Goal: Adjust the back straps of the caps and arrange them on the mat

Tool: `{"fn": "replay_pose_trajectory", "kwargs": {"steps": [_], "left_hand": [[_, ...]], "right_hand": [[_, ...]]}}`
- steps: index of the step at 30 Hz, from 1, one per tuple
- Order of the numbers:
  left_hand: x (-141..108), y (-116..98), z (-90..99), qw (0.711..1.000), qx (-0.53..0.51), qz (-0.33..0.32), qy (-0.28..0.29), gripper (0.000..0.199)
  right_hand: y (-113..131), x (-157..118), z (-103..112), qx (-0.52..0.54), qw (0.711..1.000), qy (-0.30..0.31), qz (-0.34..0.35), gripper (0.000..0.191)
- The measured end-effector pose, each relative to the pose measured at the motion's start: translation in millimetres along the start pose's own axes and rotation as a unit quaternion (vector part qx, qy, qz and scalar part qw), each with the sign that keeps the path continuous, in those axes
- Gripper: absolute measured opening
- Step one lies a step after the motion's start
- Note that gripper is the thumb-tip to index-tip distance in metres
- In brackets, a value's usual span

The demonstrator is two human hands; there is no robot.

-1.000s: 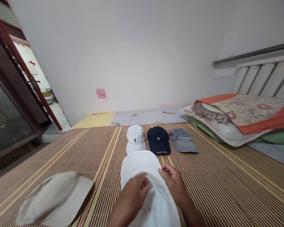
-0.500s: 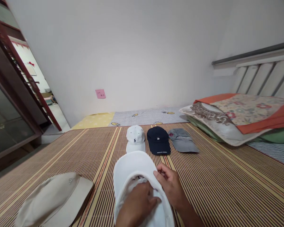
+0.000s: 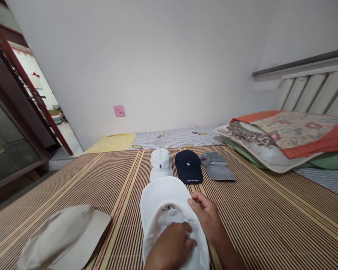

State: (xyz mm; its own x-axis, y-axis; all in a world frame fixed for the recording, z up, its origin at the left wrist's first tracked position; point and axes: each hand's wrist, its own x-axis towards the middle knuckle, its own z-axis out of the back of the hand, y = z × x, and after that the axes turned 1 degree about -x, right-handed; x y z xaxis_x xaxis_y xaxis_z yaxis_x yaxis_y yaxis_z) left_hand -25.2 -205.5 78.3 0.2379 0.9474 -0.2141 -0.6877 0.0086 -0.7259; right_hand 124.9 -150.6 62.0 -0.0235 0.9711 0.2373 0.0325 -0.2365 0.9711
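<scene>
A white cap is held with its inside facing me and its brim pointing away. My right hand pinches the cap's right edge where brim meets crown. Inside the crown, my left hand has its fingers curled near the right inner wall; whether they grip any fabric is hidden. Beyond the held cap lie a white cap with a small dark logo, a navy cap and a grey cap in a row. A beige cap rests at the lower left.
The caps lie on a striped mat. A pillow with an orange-edged floral cover is at the right, near a radiator. A pink note is on the wall, and a doorway stands at the left.
The held white cap and both hands have shifted slightly right. My left hand has moved a little within the crown, showing more of the lining. The other caps have stayed put.
</scene>
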Motion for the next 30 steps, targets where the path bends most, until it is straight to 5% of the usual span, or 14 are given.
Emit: {"fn": "replay_pose_trajectory", "kwargs": {"steps": [6,10,17,20,23,25,30], "left_hand": [[1,-4,12.9,0.988,-0.092,-0.069,-0.099,0.016],[3,-10,14.9,0.967,-0.152,-0.1,-0.177,0.02],[4,-15,0.2,0.954,-0.228,-0.106,-0.161,0.019],[10,-19,-2.0,0.896,-0.407,-0.07,-0.166,0.021],[17,-20,-5.0,0.778,-0.604,0.015,-0.171,0.042],[21,-19,-8.7,0.725,-0.666,0.062,-0.161,0.05],[23,-16,-17.5,0.695,-0.706,0.071,-0.12,0.048]], "right_hand": [[-9,5,6,-0.015,1.0,-0.022,0.012,0.033],[-13,7,4,-0.01,0.998,-0.056,0.006,0.033],[-12,7,1,0.026,0.997,-0.072,-0.018,0.039],[-13,6,1,0.052,0.996,-0.069,-0.029,0.039],[-13,5,2,0.075,0.994,-0.076,-0.034,0.036],[-11,5,2,0.077,0.993,-0.085,-0.035,0.036],[-4,5,1,0.063,0.993,-0.088,-0.039,0.039]]}}
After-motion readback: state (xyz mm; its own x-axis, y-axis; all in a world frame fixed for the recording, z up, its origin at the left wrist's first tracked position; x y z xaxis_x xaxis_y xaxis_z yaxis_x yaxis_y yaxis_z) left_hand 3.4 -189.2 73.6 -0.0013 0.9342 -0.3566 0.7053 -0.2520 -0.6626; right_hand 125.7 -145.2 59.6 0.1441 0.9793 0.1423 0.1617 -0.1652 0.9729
